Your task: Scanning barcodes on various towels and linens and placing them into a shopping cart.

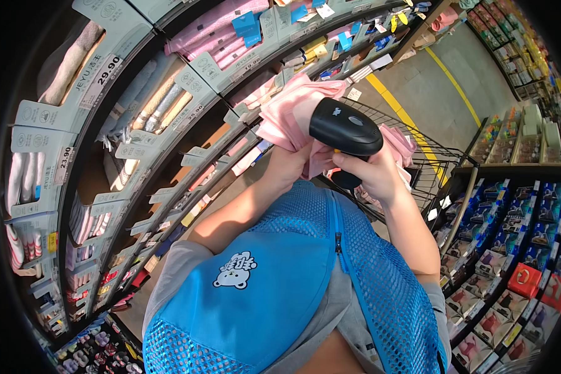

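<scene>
My left hand [287, 164] grips the lower part of a folded pink towel [280, 112], which fans out above my fingers. In my right hand [376, 174] is a black handheld barcode scanner [346, 125], held just in front of the towel and hiding part of it. The right fingers are mostly behind the scanner's body. Behind my right hand, another pink cloth item [397, 145] shows at a black wire shopping cart [425, 173]; my hand covers part of it.
Shelves of boxed towels [145, 103] with price labels curve along the left. The cart's handle [467, 201] reaches towards me on the right. Packaged underwear [491, 290] fills a rack at lower right. Yellow lines [402, 117] cross the grey floor [442, 79] ahead.
</scene>
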`<action>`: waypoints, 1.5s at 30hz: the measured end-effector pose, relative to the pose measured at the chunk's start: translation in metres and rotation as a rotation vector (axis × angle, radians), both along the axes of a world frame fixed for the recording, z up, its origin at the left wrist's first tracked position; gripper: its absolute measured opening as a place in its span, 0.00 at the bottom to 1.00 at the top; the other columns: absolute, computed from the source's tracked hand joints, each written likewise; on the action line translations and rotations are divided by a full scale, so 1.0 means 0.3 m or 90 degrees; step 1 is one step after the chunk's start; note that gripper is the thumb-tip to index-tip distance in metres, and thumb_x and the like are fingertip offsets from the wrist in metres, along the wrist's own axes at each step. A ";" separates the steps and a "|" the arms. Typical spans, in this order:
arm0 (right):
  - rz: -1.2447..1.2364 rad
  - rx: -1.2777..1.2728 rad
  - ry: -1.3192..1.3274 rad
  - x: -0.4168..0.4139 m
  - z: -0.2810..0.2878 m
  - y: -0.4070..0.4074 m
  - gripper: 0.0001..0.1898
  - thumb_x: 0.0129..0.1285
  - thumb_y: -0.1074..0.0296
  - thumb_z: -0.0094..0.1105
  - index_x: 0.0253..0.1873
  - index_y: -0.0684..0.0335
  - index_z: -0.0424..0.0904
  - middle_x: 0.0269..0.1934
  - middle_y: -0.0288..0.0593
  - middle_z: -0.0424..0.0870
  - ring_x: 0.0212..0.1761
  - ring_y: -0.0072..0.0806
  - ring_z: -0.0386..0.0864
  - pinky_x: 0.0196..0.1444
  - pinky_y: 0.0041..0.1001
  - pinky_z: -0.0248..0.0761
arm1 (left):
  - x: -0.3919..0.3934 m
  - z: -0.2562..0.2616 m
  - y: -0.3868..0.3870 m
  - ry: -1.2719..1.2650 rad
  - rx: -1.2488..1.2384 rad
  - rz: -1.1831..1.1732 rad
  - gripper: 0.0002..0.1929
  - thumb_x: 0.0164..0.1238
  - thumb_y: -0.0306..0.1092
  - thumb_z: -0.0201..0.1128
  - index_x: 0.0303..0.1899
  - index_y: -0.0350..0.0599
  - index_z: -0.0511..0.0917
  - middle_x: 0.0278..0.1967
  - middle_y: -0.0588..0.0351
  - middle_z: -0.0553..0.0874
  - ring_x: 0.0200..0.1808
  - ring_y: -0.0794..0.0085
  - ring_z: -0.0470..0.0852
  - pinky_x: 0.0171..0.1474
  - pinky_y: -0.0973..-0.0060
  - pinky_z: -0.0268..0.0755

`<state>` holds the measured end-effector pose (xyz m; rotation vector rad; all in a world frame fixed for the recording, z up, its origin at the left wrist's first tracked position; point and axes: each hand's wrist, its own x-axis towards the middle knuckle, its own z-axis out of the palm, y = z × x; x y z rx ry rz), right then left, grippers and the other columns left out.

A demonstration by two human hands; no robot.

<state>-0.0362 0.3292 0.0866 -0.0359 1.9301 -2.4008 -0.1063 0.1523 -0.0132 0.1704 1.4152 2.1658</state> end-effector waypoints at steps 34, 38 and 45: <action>-0.417 0.529 0.110 -0.040 -0.107 0.082 0.24 0.53 0.74 0.74 0.54 0.66 0.75 0.37 0.52 0.85 0.38 0.49 0.86 0.42 0.40 0.79 | -0.007 -0.033 0.124 -0.348 0.237 -0.068 0.24 0.80 0.44 0.48 0.69 0.40 0.70 0.65 0.49 0.80 0.67 0.59 0.78 0.74 0.58 0.64; -0.443 0.685 0.120 -0.055 -0.107 0.073 0.22 0.53 0.74 0.72 0.52 0.66 0.75 0.39 0.55 0.84 0.41 0.54 0.85 0.44 0.42 0.78 | -0.001 -0.058 0.108 -0.334 0.235 -0.071 0.20 0.81 0.39 0.50 0.66 0.40 0.71 0.62 0.51 0.81 0.65 0.63 0.79 0.71 0.60 0.68; -0.191 0.415 0.038 -0.076 -0.123 -0.010 0.24 0.53 0.75 0.67 0.57 0.65 0.77 0.47 0.55 0.85 0.49 0.48 0.85 0.52 0.40 0.78 | -0.004 -0.171 0.087 -0.259 0.287 -0.196 0.21 0.81 0.43 0.55 0.67 0.45 0.73 0.65 0.55 0.80 0.66 0.65 0.79 0.69 0.61 0.71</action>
